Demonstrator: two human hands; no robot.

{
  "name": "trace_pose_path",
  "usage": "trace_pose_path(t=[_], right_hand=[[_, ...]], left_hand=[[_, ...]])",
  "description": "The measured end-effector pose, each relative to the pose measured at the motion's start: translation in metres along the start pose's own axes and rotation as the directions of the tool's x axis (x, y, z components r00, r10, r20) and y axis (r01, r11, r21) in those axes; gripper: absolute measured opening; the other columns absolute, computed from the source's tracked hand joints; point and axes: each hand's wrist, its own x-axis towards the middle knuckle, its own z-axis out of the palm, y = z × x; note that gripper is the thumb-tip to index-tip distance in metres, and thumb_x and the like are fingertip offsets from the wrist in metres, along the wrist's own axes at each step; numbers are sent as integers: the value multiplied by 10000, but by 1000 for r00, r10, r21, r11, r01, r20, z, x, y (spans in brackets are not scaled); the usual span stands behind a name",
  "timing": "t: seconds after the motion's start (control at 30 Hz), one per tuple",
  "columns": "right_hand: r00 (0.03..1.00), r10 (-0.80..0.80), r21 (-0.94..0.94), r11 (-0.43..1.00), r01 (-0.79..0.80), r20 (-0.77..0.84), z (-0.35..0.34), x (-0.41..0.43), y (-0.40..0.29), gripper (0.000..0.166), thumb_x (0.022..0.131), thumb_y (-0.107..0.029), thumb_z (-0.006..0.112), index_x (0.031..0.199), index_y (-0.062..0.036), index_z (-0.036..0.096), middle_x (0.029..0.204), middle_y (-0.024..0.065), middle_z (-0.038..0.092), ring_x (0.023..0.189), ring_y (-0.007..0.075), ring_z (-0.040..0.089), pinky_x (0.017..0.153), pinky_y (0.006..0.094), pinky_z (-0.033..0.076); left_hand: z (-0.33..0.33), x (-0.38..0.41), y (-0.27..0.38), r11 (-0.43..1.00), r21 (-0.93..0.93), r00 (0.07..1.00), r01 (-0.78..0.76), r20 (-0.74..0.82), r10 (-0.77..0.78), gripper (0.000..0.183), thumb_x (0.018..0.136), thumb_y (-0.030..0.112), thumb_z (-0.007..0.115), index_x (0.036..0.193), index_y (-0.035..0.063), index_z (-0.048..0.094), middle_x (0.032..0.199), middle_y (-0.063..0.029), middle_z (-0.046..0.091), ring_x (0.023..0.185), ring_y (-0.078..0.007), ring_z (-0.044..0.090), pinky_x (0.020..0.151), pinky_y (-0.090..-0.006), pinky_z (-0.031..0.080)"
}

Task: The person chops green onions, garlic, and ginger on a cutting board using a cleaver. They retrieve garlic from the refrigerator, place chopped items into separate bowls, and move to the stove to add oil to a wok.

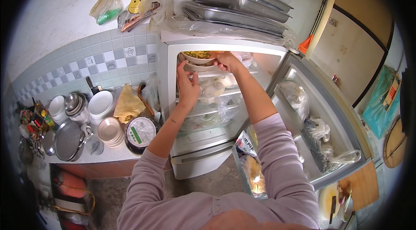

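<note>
On the upper shelf of the open refrigerator (224,46), a bowl of chopped yellow-and-green food (199,55) sits over a second pale dish (200,68). My right hand (225,61) pinches the upper bowl's right rim. At the left side of the dishes is my left hand (188,87), fingers spread and fingertips against the lower dish's edge; whether it grips is unclear. Bagged pale food (216,86) fills the shelf below. The top frame of the refrigerator hides part of the upper bowl.
Stacked metal trays (239,2) rest on top of the refrigerator. Its door (325,116) stands wide at the right, bags in its racks. On the left counter are white bowls (101,103), pans (68,139) and a lidded round container (141,132). A box of packages (252,168) lies below.
</note>
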Motion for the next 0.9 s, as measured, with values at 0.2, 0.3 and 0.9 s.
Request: trace_pose_path(t=[0.2, 0.3, 0.9], right_hand=[[991, 1, 247, 968, 33, -136, 13, 26, -3, 254, 1026, -208, 473, 1010, 2, 615, 717, 112, 684, 534, 143, 661, 429, 215, 552], [978, 24, 321, 946, 45, -209, 10, 25, 1, 261, 1037, -191, 444, 1017, 1, 620, 741, 137, 690, 532, 146, 655, 408, 219, 539], [898, -89, 165, 971, 175, -432, -54, -142, 72, 216, 933, -94, 504, 865, 64, 635, 634, 128, 642, 425, 141, 563, 363, 263, 429]], left_hand=[[9, 4, 10, 956, 100, 960, -275, -18, 278, 517, 843, -67, 589, 1324, 2, 413, 1218, -193, 451, 1082, -320, 522, 932, -440, 428], [7, 7, 4, 929, 174, 941, -325, -35, 336, 502, 861, -51, 590, 1333, 13, 431, 1286, -175, 457, 1044, -278, 552, 826, -361, 476], [32, 54, 13, 767, 633, 994, -104, 98, 55, 516, 858, 64, 649, 1322, -54, 458, 1339, -292, 411, 1269, -448, 395, 1062, -518, 334]])
